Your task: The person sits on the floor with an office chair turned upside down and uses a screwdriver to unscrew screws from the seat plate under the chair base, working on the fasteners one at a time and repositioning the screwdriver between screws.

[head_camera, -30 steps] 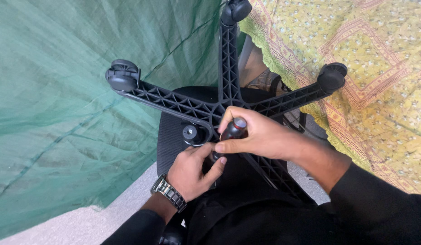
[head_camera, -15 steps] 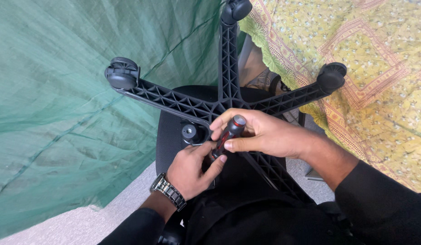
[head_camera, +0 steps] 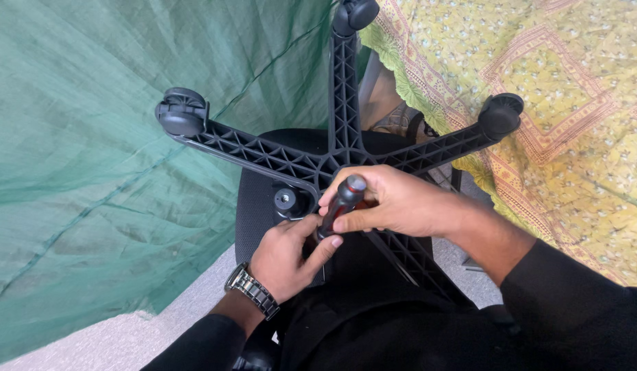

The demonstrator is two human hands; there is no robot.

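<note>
While an office chair lies overturned with its black five-arm base [head_camera: 336, 161] facing up, the head camera looks down on both of the person's hands at the hub. The right hand [head_camera: 394, 203] comes in from the near right in a black sleeve and is wrapped tight around the dark handle of a screwdriver [head_camera: 346, 196], whose rounded grey cap pokes out above the thumb; the tool tilts so that its lower end runs down and to the left toward the other hand. The left hand [head_camera: 287, 257] rises from the near edge with a metal wristwatch [head_camera: 252, 290] on the wrist, its fingers curled narrow around the lower end of the screwdriver, thumb lying along it; the tip itself is hidden between the fingers. Just left of both hands sits a round metal cylinder end [head_camera: 286, 200] at the hub of the base. Three castors show: one on the left arm [head_camera: 182, 112], one on the far arm at the top edge [head_camera: 356, 12], and one on the right arm [head_camera: 500, 113]. A green cloth [head_camera: 105, 172] hangs across the left of the scene, and a yellow patterned cloth [head_camera: 559, 110] covers the right. Below the base the black seat [head_camera: 253, 203] is partly visible, with pale floor [head_camera: 126, 340] at the near left.
</note>
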